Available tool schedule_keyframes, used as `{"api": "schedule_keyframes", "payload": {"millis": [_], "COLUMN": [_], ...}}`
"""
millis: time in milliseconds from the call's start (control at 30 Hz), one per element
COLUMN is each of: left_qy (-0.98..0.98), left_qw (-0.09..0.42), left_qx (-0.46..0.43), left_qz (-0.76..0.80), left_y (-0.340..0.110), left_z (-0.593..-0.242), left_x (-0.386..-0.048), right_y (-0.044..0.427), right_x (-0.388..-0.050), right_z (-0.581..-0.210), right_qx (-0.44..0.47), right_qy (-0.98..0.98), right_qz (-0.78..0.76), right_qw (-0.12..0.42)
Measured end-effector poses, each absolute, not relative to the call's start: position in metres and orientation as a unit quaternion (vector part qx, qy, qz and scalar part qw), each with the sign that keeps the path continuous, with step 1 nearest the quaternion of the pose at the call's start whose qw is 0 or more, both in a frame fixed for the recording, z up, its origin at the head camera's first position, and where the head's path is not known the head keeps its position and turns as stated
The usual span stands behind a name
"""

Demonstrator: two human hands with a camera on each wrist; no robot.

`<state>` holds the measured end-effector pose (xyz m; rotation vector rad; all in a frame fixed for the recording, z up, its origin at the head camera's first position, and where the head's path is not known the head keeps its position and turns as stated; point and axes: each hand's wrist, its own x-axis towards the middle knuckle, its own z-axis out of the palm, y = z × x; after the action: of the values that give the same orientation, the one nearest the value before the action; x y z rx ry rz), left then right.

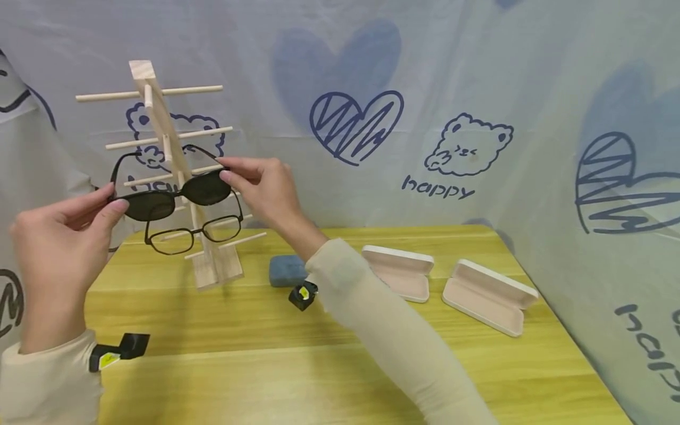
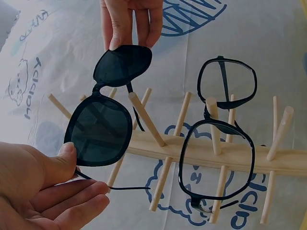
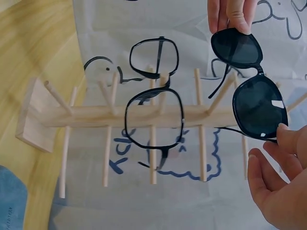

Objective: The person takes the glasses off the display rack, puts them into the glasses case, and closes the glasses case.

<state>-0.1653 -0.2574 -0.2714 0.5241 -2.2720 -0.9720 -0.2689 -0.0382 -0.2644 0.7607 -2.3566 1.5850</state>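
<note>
Left fingers [image 1: 85, 205], right fingers [image 1: 243, 166] — 2 narrow pinches on black sunglasses [image 1: 199, 189].

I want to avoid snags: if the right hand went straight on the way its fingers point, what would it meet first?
Beyond the sunglasses it pinches, the right hand would probably meet the wooden stand first, though the head view leaves the depth unclear.

The head view looks forward and down at the wooden rack [image 1: 198, 213] from farther back; both wrist views face it close up, turned sideways, sharing its pegs [image 3: 203, 153] and the sunglasses [image 1: 206, 188].
</note>
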Motion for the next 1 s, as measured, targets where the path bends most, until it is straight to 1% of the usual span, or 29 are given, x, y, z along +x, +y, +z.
{"api": "schedule_keyframes", "payload": {"millis": [133,233,467,633,867,1000], "left_qy": [-0.854,-0.853,-0.844,-0.824,-0.821,-0.824], "left_qw": [0.311,0.328,0.372,0.404,0.425,0.426], "left_qx": [0.198,0.185,0.136,0.093,0.048,0.013], "left_qz": [-0.368,-0.362,-0.361,-0.386,-0.379,-0.374], "left_y": [-0.255,-0.252,-0.242,-0.236,-0.223,-0.214], "left_z": [-0.269,-0.269,-0.267,-0.267,-0.267,-0.267], "left_x": [-0.161,-0.157,-0.147,-0.139,-0.129,-0.126], "right_y": [-0.035,-0.031,-0.018,-0.010,0.007,0.022], "right_x": [-0.264,-0.261,-0.254,-0.247,-0.238,-0.233], "right_z": [-0.261,-0.260,-0.265,-0.268,-0.271,-0.274], "right_qx": [0.269,0.280,0.286,0.288,0.294,0.293], "right_qy": [-0.782,-0.764,-0.751,-0.745,-0.739,-0.742], "right_qz": [0.548,0.566,0.582,0.586,0.587,0.584], "right_qw": [0.126,0.133,0.125,0.133,0.150,0.153]}}
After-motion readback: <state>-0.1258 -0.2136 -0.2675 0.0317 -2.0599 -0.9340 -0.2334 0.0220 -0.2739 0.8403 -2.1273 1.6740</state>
